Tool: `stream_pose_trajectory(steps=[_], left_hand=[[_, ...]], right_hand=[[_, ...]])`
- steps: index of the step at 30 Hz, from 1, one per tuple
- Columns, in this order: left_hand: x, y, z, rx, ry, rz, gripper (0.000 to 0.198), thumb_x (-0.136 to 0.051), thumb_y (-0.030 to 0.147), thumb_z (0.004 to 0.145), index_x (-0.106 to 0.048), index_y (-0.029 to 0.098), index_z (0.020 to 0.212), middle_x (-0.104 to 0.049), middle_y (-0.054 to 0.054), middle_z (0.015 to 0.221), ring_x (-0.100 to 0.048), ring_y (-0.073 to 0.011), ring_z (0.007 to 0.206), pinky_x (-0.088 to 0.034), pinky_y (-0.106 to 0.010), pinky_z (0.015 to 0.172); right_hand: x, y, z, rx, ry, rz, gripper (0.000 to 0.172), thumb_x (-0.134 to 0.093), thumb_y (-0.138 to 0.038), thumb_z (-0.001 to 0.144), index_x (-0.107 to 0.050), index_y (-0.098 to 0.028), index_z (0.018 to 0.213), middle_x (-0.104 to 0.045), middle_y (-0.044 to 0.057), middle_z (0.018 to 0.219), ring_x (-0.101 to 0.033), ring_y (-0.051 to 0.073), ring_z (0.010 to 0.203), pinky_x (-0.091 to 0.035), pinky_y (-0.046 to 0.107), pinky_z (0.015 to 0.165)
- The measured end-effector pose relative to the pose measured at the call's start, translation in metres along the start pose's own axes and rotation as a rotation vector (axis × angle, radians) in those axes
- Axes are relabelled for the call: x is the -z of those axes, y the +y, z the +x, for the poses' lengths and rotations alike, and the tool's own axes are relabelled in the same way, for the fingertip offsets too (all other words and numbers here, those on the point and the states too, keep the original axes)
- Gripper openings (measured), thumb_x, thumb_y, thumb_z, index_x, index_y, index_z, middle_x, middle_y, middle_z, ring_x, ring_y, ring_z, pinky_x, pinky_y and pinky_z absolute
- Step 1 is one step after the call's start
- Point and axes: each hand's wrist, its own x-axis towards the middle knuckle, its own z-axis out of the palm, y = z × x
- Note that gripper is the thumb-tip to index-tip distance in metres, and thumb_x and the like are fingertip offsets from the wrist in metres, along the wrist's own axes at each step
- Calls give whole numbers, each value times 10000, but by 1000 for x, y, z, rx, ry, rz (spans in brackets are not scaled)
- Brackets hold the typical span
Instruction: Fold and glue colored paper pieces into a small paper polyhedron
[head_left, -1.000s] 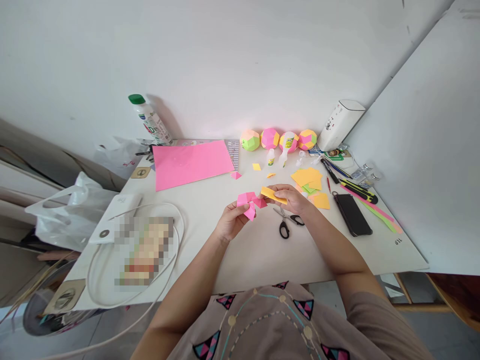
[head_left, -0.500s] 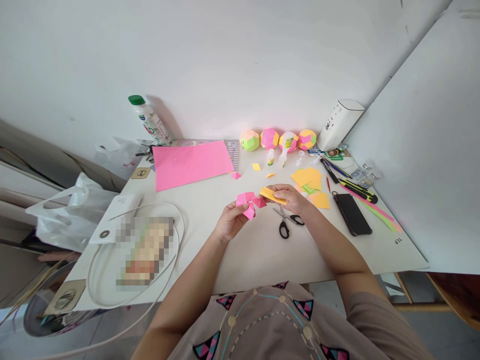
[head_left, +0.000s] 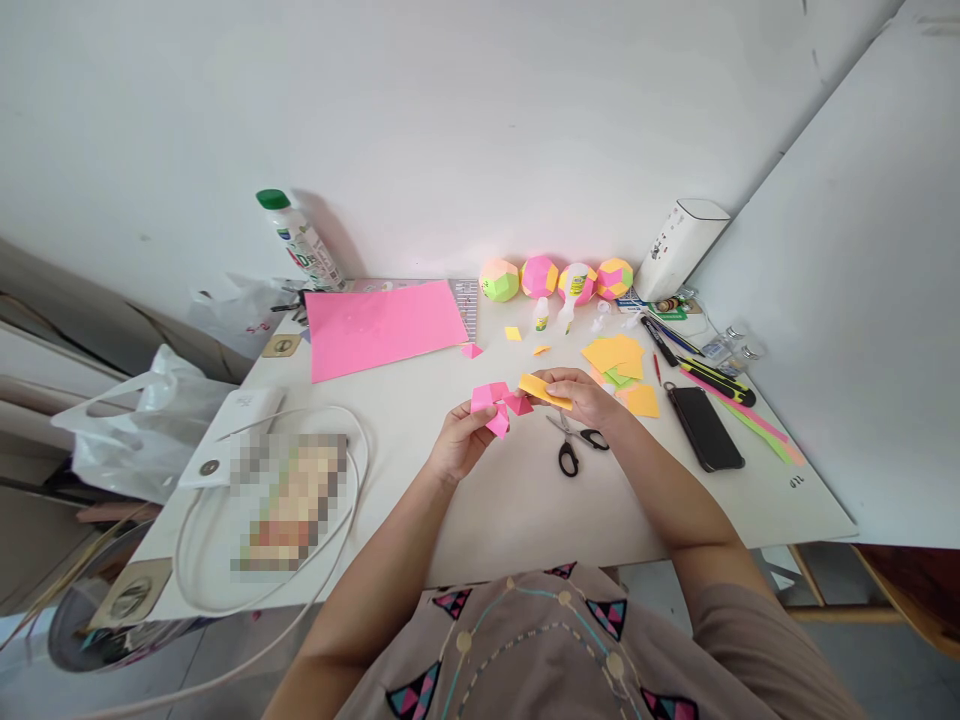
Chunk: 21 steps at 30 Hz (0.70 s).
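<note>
My left hand (head_left: 463, 440) is closed on a folded pink paper piece (head_left: 489, 396), its thumb pressed on the front. In my right hand (head_left: 581, 396) a folded orange paper strip (head_left: 541, 389) is pinched between thumb and fingers. The two papers are held close together above the table; whether they touch I cannot tell. Under my right wrist lie black-handled scissors (head_left: 570, 455). Beyond my hands are a small pink folded piece (head_left: 472, 351), a yellow paper square (head_left: 513, 334) and a small glue bottle (head_left: 541, 316).
Several paper balls (head_left: 499, 281) line the wall. Orange sheets (head_left: 619, 357) lie right of my hands, near a black phone (head_left: 705, 428) and a cutter (head_left: 717, 380). A pink sheet (head_left: 386, 325) lies back left. A white cable (head_left: 366, 470) loops on the left.
The pink piece in my left hand has tilted very slightly. Otherwise both hands and the things on the table stay where they were.
</note>
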Motion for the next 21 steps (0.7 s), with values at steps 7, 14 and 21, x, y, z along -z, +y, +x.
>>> stream_pose_trajectory(steps=[7, 14, 21], left_hand=[[-1, 0, 0, -45, 58, 10, 186, -801, 270, 592, -694, 138, 668, -663, -24, 643, -583, -125, 623, -463, -267, 648], [-4, 1, 0, -64, 83, 8, 199, -808, 283, 576, -700, 140, 663, -657, -22, 632, -576, -125, 603, -469, -273, 632], [-1, -1, 1, -78, 75, -14, 198, -812, 280, 586, -723, 142, 697, -675, -26, 668, -584, -122, 630, -480, -266, 658]], right_hand=[[2, 4, 0, 3, 28, -24, 176, -594, -247, 777, -571, -153, 630, -597, 54, 879, -529, 168, 799, -432, 369, 828], [0, 3, 1, 30, 16, -52, 196, -586, -257, 779, -535, -163, 615, -565, 50, 874, -515, 175, 819, -420, 369, 833], [0, 4, 0, 29, 19, -65, 212, -598, -276, 779, -521, -161, 618, -550, 45, 856, -508, 166, 796, -425, 376, 830]])
